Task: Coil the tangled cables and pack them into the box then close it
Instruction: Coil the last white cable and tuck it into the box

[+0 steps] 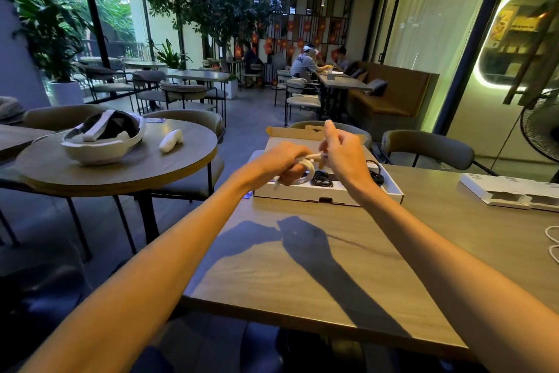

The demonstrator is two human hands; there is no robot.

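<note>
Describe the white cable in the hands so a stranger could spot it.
Start at the open white cardboard box on the rectangular wooden table. Above it, the left hand grips a looped white cable, whose end the right hand pinches. The coiled cables in the box are black; this one is white and held.

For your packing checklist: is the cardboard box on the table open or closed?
Open: the box has its lid flap raised behind, and coiled black cables show inside.

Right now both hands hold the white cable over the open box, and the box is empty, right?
No: the head view shows black cables already in the open box. The left hand and right hand do hold the white cable over it.
</note>
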